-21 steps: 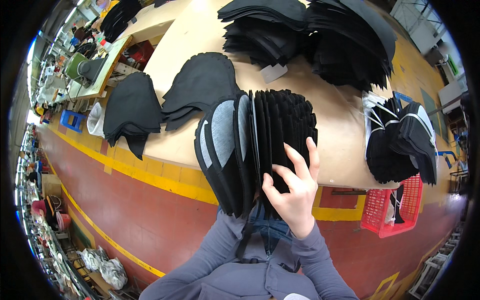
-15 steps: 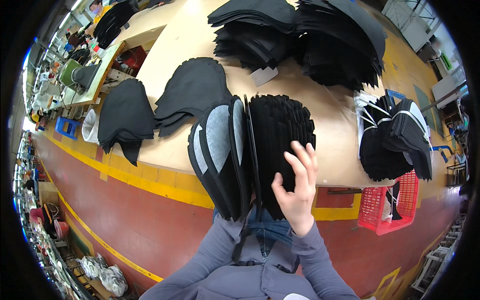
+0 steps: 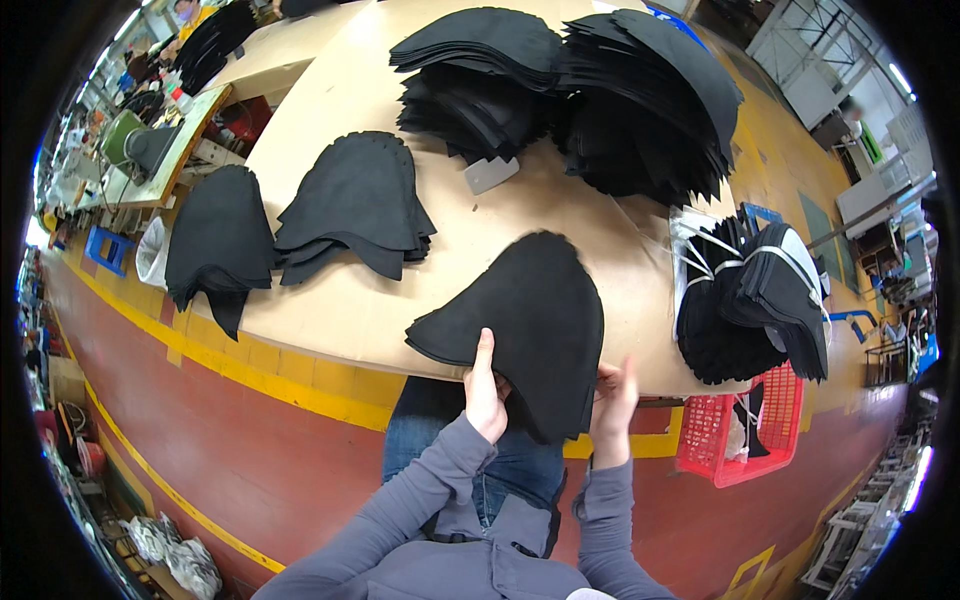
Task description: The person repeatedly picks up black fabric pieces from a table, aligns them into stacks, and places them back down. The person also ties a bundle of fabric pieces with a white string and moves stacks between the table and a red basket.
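A stack of black, dome-shaped cut fabric pieces (image 3: 530,320) lies at the table's near edge, its top sheet facing up. My left hand (image 3: 487,388) grips the stack's lower left edge, thumb on top and fingers hidden beneath. Along the stack's right side is my right hand (image 3: 613,400), its thumb and fingers partly behind the edge; their grip does not show clearly. To the left lie two smaller piles of similar black pieces, one nearer the middle (image 3: 350,205) and one at the table's left end (image 3: 222,235).
Large piles of black pieces (image 3: 480,60) stand at the back of the tan table (image 3: 330,315). Bundles tied with white cord (image 3: 760,290) sit at the right end, above a red plastic basket (image 3: 700,440). A small pale object (image 3: 491,176) lies mid-table.
The stack, earlier held on edge and split apart with pale panels showing, now lies flat with a black face up. My right hand moved from its top to its right edge.
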A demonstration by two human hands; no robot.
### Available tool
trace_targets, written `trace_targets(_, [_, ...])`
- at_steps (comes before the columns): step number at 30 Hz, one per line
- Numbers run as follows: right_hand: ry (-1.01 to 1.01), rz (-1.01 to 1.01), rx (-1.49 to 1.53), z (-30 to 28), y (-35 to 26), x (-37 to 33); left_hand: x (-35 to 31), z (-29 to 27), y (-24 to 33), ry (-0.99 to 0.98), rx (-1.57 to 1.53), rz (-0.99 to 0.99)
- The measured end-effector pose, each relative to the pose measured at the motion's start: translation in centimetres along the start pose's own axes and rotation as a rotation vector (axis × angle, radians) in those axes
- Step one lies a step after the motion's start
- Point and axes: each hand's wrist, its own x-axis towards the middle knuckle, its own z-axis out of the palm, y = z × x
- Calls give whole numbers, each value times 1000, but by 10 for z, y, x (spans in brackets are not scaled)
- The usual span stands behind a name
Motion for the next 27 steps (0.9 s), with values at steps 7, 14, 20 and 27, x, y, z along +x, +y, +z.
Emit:
trace_targets(7, [-98,-95,-447,45,-28,27,21,-50,-20,-406,-149,3])
trace_targets(14, [-291,-162,-240,152,-94,19,40,-82,-35,-768,-454,-109])
trace_targets(20, [-486,-339,-245,259,-79,87,26,-61,-15,-741,-359,-177])
trace_targets(27, [-350,-226,-355,192,-56,75,-4,-15,7,-274,-162,-132])
